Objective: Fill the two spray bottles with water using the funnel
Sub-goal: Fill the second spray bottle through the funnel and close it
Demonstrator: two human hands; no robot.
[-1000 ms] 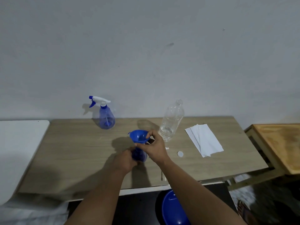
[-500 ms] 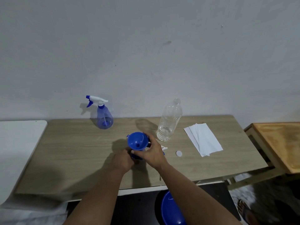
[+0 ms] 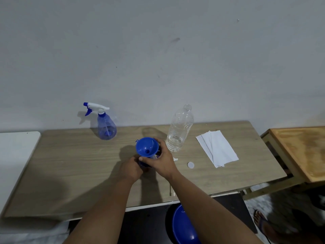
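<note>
A blue funnel [image 3: 146, 147] sits tilted in the neck of a blue spray bottle [image 3: 143, 163] at the table's middle. My left hand [image 3: 131, 169] grips that bottle's body, most of which is hidden by my hands. My right hand [image 3: 162, 160] holds the funnel at its lower rim and stem. A second blue spray bottle [image 3: 106, 128] with its white trigger head on stands at the back left. A clear plastic water bottle [image 3: 179, 131], uncapped and with a little water at the bottom, stands upright just right of the funnel. Its white cap [image 3: 190, 164] lies on the table.
Folded white paper [image 3: 217, 148] lies on the right of the wooden table [image 3: 70, 164]. A white spray-head part [image 3: 175, 159] pokes out beside my right wrist. A wooden side table [image 3: 302, 152] stands at the right. A blue basin [image 3: 182, 226] sits on the floor below the front edge.
The clear water bottle went from tilted to standing upright on the table. My right hand slid lower on the funnel, and the funnel settled deeper toward the bottle.
</note>
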